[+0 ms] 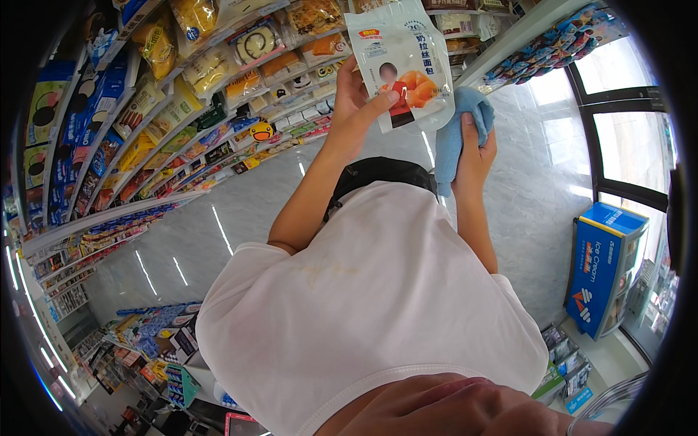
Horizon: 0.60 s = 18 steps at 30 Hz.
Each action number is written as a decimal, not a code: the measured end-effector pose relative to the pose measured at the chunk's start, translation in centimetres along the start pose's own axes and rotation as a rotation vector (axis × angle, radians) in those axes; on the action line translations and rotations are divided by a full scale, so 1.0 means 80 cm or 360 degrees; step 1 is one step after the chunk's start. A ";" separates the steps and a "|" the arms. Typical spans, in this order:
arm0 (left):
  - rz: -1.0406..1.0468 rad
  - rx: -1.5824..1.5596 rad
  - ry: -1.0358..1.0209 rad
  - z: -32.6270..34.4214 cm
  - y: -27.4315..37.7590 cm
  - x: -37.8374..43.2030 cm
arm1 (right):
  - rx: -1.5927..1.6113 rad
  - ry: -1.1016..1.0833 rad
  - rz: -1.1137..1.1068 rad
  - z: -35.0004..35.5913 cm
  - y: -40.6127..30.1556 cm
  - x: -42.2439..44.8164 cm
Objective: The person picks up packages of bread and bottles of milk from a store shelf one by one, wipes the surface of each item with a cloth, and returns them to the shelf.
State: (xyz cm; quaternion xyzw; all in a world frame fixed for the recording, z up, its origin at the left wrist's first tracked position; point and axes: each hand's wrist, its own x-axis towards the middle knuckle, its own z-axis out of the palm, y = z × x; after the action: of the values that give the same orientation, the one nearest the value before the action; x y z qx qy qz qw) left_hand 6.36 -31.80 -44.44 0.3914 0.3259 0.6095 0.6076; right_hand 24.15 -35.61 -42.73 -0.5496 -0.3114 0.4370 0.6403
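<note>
My left hand (357,111) grips a white plastic bread packet (411,41), its thumb across the front and its fingers behind. Orange-brown bread rolls and a person's picture are printed on the packet, which also bears writing. A folded light-blue cloth (450,144), towel-like, is held in my right hand (475,155), with the thumb pressed on it. The cloth's upper end lies close to the packet's lower right edge; whether they touch, I cannot tell. Beyond the packet are shelves (174,76) of packaged bread and snacks.
A round yellow face sign (261,131) sticks out from the shelf fronts at left. Hanging blue packets (545,52) line a shelf end at upper right. The grey tiled floor (523,180) reaches a blue ice cream freezer (594,272) near glass doors. Stacked goods (152,332) stand at lower left.
</note>
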 end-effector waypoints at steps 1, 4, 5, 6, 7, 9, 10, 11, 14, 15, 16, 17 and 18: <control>0.0027 0.0034 0.0021 0.001 0.001 -0.001 | 0.0034 0.0061 0.0062 0.001 -0.003 0.002; 0.0023 0.0122 -0.0018 0.006 0.008 -0.003 | 0.0124 0.0022 0.0099 -0.007 -0.014 0.019; 0.0008 0.0149 -0.0047 0.007 0.010 -0.003 | 0.0130 0.0013 0.0095 -0.011 -0.014 0.027; 0.0000 0.0196 -0.0059 0.007 0.008 -0.003 | 0.0097 0.0001 0.0123 -0.014 -0.014 0.031; -0.0008 0.0243 -0.0070 0.007 0.005 -0.003 | 0.0049 -0.0015 0.0103 -0.013 -0.015 0.029; -0.0013 0.0281 -0.0090 0.006 0.001 -0.003 | -0.0047 -0.0056 0.0062 -0.008 -0.018 0.025; -0.0011 0.0273 -0.0098 0.006 0.000 -0.004 | -0.0058 -0.0048 0.0035 -0.008 -0.017 0.026; -0.0008 0.0264 -0.0105 0.006 -0.001 -0.004 | -0.0070 -0.0040 0.0009 -0.007 -0.015 0.028; -0.0147 0.0354 -0.0151 0.008 0.003 -0.008 | -0.0087 -0.0068 -0.0065 -0.013 -0.006 0.046; -0.0176 0.0349 -0.0192 0.008 0.005 -0.008 | -0.0089 -0.0091 -0.0089 -0.014 -0.005 0.052; -0.0206 0.0344 -0.0232 0.009 0.007 -0.007 | -0.0090 -0.0090 -0.0094 -0.013 -0.006 0.057; -0.0236 0.0339 -0.0273 0.010 0.009 -0.007 | -0.0092 -0.0089 -0.0100 -0.011 -0.010 0.061; -0.0256 0.0336 -0.0292 0.011 0.010 -0.007 | -0.0094 -0.0088 -0.0106 -0.009 -0.012 0.064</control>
State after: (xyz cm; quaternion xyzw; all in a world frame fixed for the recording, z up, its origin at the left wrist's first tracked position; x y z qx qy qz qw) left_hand 6.70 -32.42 -43.40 0.4798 0.3615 0.4828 0.6372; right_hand 27.19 -31.29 -42.38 -0.5454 -0.3599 0.4209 0.6292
